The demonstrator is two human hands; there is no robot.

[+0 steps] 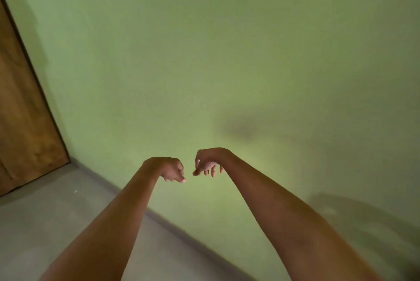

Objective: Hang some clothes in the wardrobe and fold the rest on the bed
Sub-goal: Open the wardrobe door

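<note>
Your left hand (173, 170) and right hand (208, 162) hang from bent wrists, near each other but apart, before the plain green wall (227, 53). Each grip is loose, fingers lightly curled, holding nothing. The clothes are out of view. A brown wooden door (22, 121) stands at your left, meeting the grey floor (56, 224).

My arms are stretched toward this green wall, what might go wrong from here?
1. The left hand and right hand hold nothing and no clothes show, so you may be facing away from the work.
2. Both reach toward the wall; stepping forward could bump knuckles.
</note>
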